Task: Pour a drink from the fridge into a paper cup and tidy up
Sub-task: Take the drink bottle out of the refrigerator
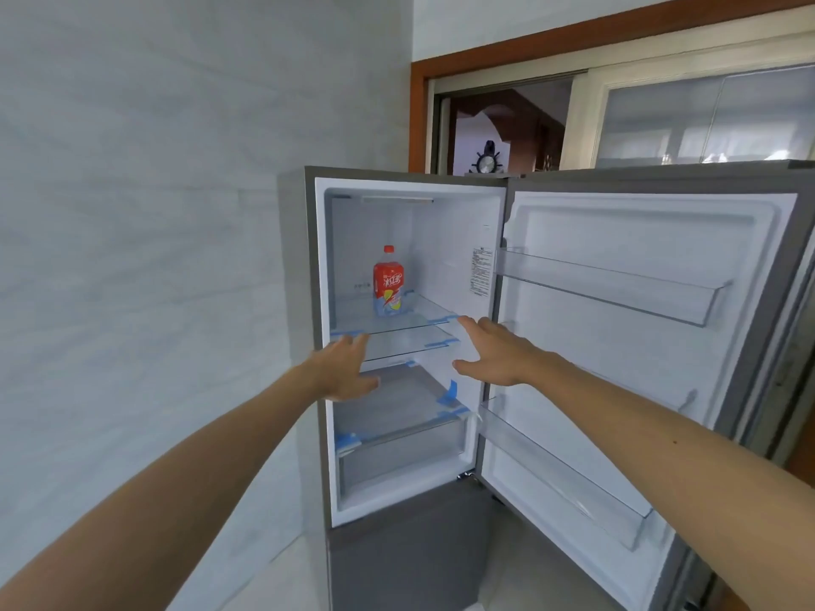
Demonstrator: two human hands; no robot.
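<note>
A grey fridge stands with its upper door swung wide open to the right. Inside, a drink bottle with a red cap and red label stands upright on the top glass shelf, toward the back. My left hand is stretched out at the shelf's front left edge, fingers apart, holding nothing. My right hand reaches in at the shelf's front right corner, also open and empty. Both hands are short of the bottle. No paper cup is in view.
A white tiled wall runs along the left of the fridge. Clear door bins line the inside of the open door. A lower glass shelf and a clear drawer sit below. Behind the fridge is a wood-framed opening.
</note>
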